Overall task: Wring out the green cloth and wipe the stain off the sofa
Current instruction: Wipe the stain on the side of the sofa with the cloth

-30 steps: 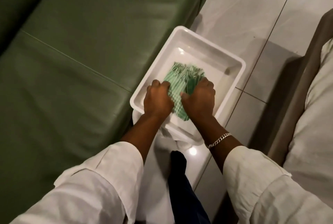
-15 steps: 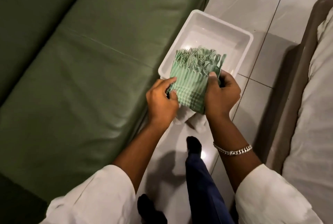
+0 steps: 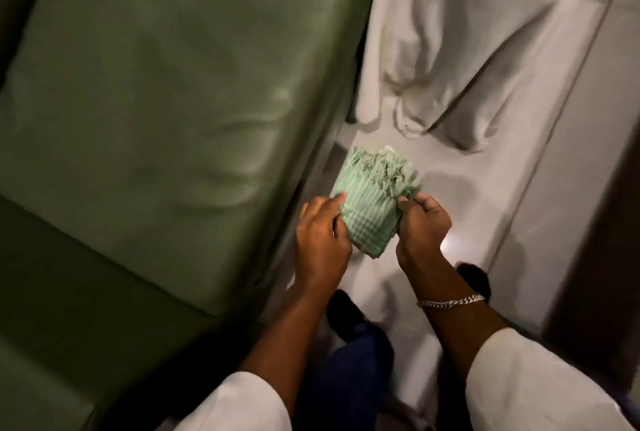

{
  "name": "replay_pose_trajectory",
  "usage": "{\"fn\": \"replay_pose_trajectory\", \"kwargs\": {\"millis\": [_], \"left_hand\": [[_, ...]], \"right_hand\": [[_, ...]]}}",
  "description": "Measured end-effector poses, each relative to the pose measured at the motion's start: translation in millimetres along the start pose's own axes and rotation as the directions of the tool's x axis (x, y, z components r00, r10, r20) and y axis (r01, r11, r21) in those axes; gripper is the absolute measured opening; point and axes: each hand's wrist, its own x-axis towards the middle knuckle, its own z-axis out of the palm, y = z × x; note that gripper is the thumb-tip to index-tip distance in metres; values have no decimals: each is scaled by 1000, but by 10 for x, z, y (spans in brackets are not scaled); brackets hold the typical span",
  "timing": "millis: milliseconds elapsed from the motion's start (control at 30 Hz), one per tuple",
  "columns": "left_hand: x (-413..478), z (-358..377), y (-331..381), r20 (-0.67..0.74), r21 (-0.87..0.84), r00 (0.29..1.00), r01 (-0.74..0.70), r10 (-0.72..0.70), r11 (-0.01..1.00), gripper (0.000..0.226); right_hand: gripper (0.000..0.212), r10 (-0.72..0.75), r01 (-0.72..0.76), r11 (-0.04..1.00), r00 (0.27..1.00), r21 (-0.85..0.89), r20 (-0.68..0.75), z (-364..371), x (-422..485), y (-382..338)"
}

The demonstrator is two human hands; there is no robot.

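Observation:
The green cloth, folded, with a waffle weave and a fringe at its far end, is held in the air over the floor between both hands. My left hand grips its left edge and my right hand grips its right edge. The green sofa fills the left of the view, its seat edge just left of my left hand. No stain is discernible on its cushions. The frame is motion-blurred.
A pale draped fabric hangs down at the top right. Pale glossy floor lies under the cloth. My dark-socked feet and blue trouser leg stand below the hands. A dark furniture edge runs along the right.
Both hands have lifted the cloth out of the white tray. The view has swung, so the tray is out of sight and draped pale fabric shows at the top right.

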Motion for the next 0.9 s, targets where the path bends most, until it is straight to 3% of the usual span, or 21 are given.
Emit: {"fn": "replay_pose_trajectory", "kwargs": {"millis": [200, 400, 533, 633, 700, 767, 833, 900], "left_hand": [[-358, 501, -988, 15, 227, 999, -32, 30, 973, 40], [-416, 542, -1362, 27, 469, 999, -51, 43, 882, 38], [-396, 460, -1297, 6, 563, 1000, -16, 16, 827, 39], [-361, 319, -1100, 5, 556, 1000, 13, -19, 831, 54], [-349, 167, -907, -28, 566, 998, -32, 58, 824, 48], [-316, -55, -702, -46, 579, 970, -170, 240, 797, 36], [-238, -325, -597, -11, 591, 893, -358, 451, 723, 33], [-108, -557, -594, 97, 618, 805, -509, 586, 598, 36]], "right_hand": [[32, 305, -307, 944, 952, 123, 38, 151, 399, 1439], [32, 418, -440, 895, 883, 70, 212, 530, 533, 2128], [28, 349, -350, 936, 903, -44, 251, 704, 478, 2135], [43, 247, -222, 967, 934, -122, 260, 758, 300, 2072], [49, 213, -176, 974, 921, -141, 326, 789, 178, 2032], [51, 204, -168, 978, 895, -125, 397, 851, 43, 1984], [55, 185, -156, 982, 879, -102, 440, 983, -68, 1973], [61, 204, -86, 964, 844, -250, 497, 1085, -126, 1973]]}}
